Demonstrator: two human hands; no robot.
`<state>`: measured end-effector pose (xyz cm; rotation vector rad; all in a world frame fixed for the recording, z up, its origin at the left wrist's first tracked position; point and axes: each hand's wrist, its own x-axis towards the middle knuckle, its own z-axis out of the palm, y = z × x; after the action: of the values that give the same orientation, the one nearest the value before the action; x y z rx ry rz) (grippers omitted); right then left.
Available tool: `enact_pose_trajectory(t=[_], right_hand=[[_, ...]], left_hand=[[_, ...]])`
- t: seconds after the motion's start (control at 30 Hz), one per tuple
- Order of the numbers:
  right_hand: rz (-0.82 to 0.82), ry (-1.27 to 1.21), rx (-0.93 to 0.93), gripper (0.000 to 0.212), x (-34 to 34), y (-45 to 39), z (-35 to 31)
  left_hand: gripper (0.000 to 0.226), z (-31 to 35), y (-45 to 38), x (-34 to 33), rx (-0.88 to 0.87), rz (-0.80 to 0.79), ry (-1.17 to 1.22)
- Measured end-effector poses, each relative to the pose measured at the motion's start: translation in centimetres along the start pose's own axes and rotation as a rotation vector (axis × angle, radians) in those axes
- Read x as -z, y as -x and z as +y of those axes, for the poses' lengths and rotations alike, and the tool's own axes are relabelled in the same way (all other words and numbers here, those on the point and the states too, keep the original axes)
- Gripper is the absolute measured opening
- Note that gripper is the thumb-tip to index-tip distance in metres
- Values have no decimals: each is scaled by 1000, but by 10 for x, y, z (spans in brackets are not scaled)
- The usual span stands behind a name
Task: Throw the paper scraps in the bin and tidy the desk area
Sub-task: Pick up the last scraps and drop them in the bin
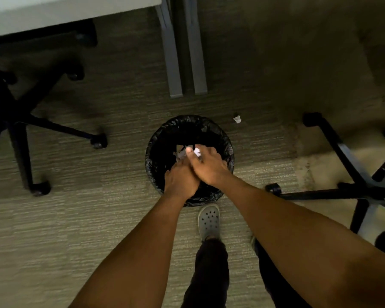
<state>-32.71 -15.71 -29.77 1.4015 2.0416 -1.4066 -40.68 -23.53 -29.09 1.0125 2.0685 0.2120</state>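
A round bin (165, 134) lined with a black bag stands on the carpet right in front of me. Both my hands are over its opening. My right hand (207, 165) lies across my left hand (180, 181) and pinches a white paper scrap (196, 151) at its fingertips. Several pale scraps (179, 150) show inside the bin, just past my fingers. What my left hand holds is hidden under the right one. One crumpled white scrap (237, 119) lies on the floor beyond the bin, to its right.
A white desk top (53, 12) fills the upper left, its grey legs (176, 63) reaching the floor behind the bin. Black wheeled chair bases stand left (53, 130) and right (353, 178). My grey clog (208, 221) is just short of the bin.
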Motion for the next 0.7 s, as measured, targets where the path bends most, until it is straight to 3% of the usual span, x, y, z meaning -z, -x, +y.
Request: enact_pose_trajectory(t=[0.07,0.33,0.5,0.6,0.7], right_hand=[[7,37,36,72,2,-3,6],[386,44,239,68,37,-43,51],[375,-25,111,48,74,-111,92],[286,140,50,40,82,-158,123],[224,202,18,38,76,-198,165]], left_hand=[[45,-5,-3,-1,-26,38,-68],[65,-6,-73,5,-158,259,-373],[56,0,-151,6,-268,273,-470],[59,-2,-183,3,-228,288,-418],[64,6,-203,-6,-298,300,-413]])
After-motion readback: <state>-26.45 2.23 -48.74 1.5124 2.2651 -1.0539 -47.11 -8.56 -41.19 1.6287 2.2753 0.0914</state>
